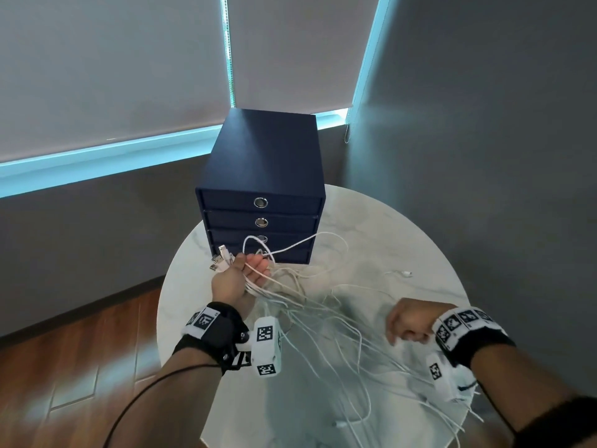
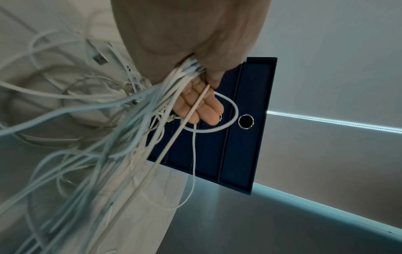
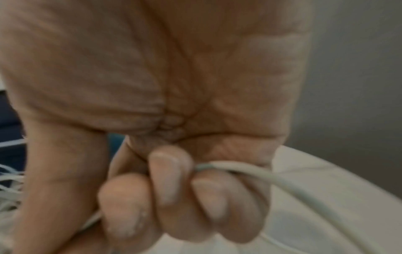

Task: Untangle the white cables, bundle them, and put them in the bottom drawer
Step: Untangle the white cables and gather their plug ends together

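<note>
Several white cables [image 1: 323, 321] lie spread over the round marble table [image 1: 381, 227]. My left hand [image 1: 242, 273] grips their plug ends as a bunch just in front of the dark blue drawer box [image 1: 261, 176]; USB plugs [image 1: 223, 258] stick out past my thumb. In the left wrist view the cables [image 2: 139, 120] fan out from my palm and one loop [image 2: 219, 127] hangs before the drawer fronts [image 2: 237, 137]. My right hand [image 1: 410, 324] is curled into a fist near the table's right side. My curled fingers [image 3: 165, 180] hold one white cable [image 3: 261, 175]. All drawers look closed.
The box has four drawers with metal ring pulls [image 1: 260, 202]. One loose cable end [image 1: 400, 273] lies on the table at the right. Grey walls and window blinds stand behind; a wooden floor [image 1: 80, 350] shows at the left below the table edge.
</note>
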`<state>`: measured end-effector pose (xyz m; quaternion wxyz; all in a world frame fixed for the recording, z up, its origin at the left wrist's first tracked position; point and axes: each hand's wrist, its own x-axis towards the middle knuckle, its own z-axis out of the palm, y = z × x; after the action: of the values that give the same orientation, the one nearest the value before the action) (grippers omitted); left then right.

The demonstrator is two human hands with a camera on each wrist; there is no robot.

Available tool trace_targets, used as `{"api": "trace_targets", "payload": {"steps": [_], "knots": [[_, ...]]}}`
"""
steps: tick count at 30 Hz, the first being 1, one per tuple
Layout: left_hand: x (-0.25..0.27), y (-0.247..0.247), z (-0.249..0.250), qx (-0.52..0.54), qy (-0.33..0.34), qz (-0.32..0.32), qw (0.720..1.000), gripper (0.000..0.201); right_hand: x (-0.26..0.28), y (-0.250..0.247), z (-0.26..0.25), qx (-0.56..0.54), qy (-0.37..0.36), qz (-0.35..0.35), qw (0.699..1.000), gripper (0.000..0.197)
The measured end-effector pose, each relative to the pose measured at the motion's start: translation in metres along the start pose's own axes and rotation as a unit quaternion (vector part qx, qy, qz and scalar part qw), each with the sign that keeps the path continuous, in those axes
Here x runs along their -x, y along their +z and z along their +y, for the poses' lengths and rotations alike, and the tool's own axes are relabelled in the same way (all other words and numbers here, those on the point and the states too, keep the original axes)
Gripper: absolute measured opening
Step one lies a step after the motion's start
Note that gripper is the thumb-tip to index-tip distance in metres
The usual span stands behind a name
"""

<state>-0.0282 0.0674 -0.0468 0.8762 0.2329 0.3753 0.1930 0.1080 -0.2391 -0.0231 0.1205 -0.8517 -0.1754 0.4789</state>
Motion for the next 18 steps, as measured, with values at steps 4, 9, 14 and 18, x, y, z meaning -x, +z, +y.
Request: {"api": "trace_targets", "payload": {"steps": [4, 9, 14, 18], "knots": [[-0.001, 0.005, -0.001, -0.007, 0.016, -0.013, 1.0, 0.033, 0.003, 0.001, 0.05, 0.041, 0.14, 0.018, 0.989, 0.009], [0.002, 0.007, -0.001, -0.008, 0.043, -0.019, 0.999, 0.032, -0.007, 0.0, 0.089, 0.089, 0.226, 0.111, 0.964, 0.012], [0.008, 0.014, -0.008, -0.071, 0.048, -0.049, 0.995, 0.024, -0.032, -0.004, 0.078, 0.104, 0.166, 0.285, 0.938, 0.033], [0.02, 0.03, -0.015, -0.135, 0.042, -0.104, 0.984, 0.023, -0.03, -0.009, -0.016, -0.013, -0.059, 0.333, 0.941, 0.017]]}}
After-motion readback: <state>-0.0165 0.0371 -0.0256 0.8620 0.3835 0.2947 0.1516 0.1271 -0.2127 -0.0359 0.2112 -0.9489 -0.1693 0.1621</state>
